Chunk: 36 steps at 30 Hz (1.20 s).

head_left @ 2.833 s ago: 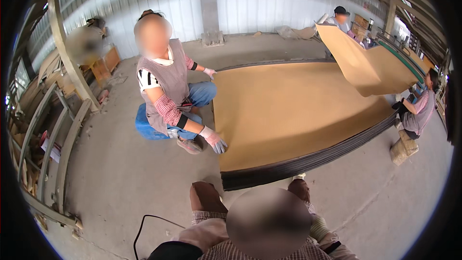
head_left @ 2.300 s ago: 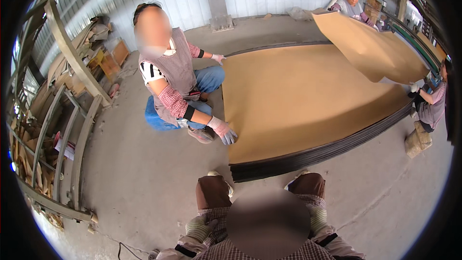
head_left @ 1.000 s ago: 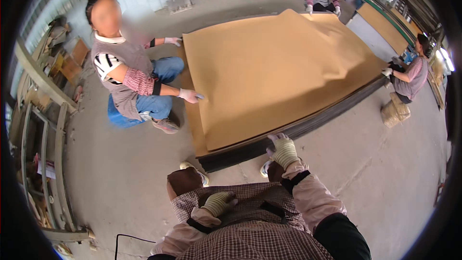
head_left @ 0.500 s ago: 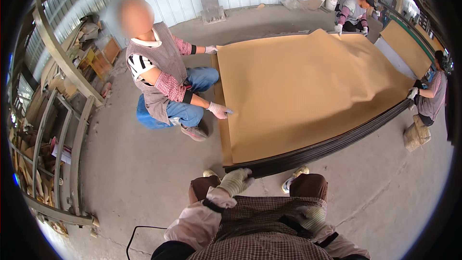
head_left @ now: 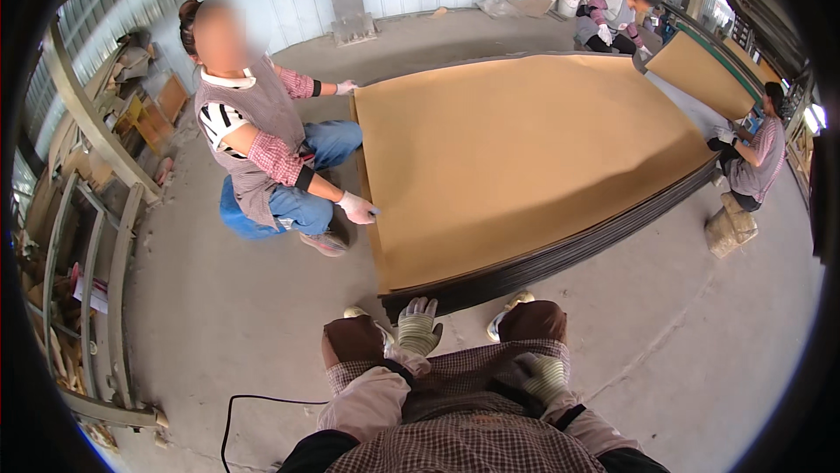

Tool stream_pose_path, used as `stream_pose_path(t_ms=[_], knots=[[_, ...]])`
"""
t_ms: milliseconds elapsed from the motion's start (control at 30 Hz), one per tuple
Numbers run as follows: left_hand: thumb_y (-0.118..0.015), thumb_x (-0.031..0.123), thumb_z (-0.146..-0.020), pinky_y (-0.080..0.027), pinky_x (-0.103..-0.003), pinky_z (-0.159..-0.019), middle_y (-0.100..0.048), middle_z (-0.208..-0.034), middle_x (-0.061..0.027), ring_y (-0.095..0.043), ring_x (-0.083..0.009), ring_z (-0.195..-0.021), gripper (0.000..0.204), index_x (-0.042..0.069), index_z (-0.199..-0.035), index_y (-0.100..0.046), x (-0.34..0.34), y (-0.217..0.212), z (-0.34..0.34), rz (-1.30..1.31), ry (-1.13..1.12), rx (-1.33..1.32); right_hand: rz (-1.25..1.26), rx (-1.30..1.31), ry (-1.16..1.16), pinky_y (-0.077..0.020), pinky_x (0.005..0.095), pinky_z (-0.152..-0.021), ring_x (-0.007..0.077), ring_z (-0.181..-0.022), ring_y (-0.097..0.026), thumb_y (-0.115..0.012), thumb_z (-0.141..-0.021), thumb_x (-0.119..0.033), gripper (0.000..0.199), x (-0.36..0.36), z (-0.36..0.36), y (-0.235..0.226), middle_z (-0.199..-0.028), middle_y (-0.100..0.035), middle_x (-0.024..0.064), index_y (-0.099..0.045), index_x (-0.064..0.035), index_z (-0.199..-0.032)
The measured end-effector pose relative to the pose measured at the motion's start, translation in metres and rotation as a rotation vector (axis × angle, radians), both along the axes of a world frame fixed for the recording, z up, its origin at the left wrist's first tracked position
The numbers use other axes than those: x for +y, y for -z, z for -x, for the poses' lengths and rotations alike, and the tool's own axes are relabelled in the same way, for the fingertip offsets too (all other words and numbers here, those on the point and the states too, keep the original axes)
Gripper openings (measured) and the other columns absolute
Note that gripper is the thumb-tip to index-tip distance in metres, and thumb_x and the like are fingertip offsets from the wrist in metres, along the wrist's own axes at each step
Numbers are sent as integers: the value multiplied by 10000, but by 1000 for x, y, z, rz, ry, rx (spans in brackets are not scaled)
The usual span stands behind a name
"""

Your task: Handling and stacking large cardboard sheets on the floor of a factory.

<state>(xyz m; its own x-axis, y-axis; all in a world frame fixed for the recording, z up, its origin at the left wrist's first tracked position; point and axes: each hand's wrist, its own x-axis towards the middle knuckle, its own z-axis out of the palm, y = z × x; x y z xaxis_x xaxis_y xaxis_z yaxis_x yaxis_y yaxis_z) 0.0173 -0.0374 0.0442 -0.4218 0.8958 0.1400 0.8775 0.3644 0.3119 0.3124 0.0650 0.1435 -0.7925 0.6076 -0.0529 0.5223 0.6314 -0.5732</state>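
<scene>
Note top brown sheet (head_left: pixel 525 158) laid flat across dark-edged stack (head_left: pixel 490 285) on concrete floor (head_left: pixel 219 324); judge placing largely done. Record narrow strip of underlying sheet (head_left: pixel 375 254) exposed at left end, by co-worker's gloved hand (head_left: pixel 357 208); rate edges there as not yet flush. Find left hand (head_left: pixel 418 329) just beside stack's near corner, with unfolded fingers, grasping nothing. Place right hand (head_left: pixel 546 378) over checked apron (head_left: pixel 472 357), too blurred to tell its grip. Describe sheet as smooth, matt, paper-like and rectangular; stack sides as black and finely layered; gloves (head_left: pixel 417 339) as knitted, striped at cuff; floor as grey and scuffed
</scene>
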Motion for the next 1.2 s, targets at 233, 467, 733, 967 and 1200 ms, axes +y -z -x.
stream_pose_path(t_ms=[233, 467, 733, 967, 1200], knots=[[-645, 374, -741, -372, -482, -978, -464, -1301, -173, -416, -348, -1234, 638, 102, -1292, -470, -11, 17, -19, 303, 107, -65, -45, -30, -55, -497, 430, -658, 340, -735, -639, -650, -794, -222, 203, 1, 2, -3, -806, -661, 146, -637, -83, -941], [-643, 381, -761, -414, -476, -911, -540, -1201, -178, -483, -336, -1152, 554, 75, -1209, -531, -15, 14, -34, 404, 240, -107, 36, 76, -7, -484, 447, -678, 379, -797, -618, -583, -821, -288, 241, 2, -2, -9, -840, -647, 173, -621, -82, -941], [-605, 497, -843, -438, -389, -927, -634, -1129, -177, -592, -331, -1056, 564, 52, -1190, -593, -25, 12, -75, 539, 403, -1204, 106, -21, -75, -504, 409, -766, 364, -870, -634, -587, -853, -289, 286, 3, 1, -14, -929, -668, 161, -633, -86, -1050], [-464, 619, -856, -446, -404, -906, -644, -1095, -185, -599, -347, -1047, 633, 71, -1126, -629, -25, 16, -66, 721, 251, -636, 56, -39, -89, -508, 403, -738, 346, -809, -641, -617, -820, -266, 287, -2, -4, -4, -879, -672, 150, -630, -88, -1046], [-445, 602, -859, -440, -419, -922, -629, -1131, -178, -586, -345, -1072, 612, 87, -1138, -622, -32, 12, -67, 679, 272, -623, 50, 16, -116, -497, 412, -741, 347, -817, -638, -663, -770, -273, 315, -8, 4, -13, -865, -669, 163, -644, -86, -1023]])
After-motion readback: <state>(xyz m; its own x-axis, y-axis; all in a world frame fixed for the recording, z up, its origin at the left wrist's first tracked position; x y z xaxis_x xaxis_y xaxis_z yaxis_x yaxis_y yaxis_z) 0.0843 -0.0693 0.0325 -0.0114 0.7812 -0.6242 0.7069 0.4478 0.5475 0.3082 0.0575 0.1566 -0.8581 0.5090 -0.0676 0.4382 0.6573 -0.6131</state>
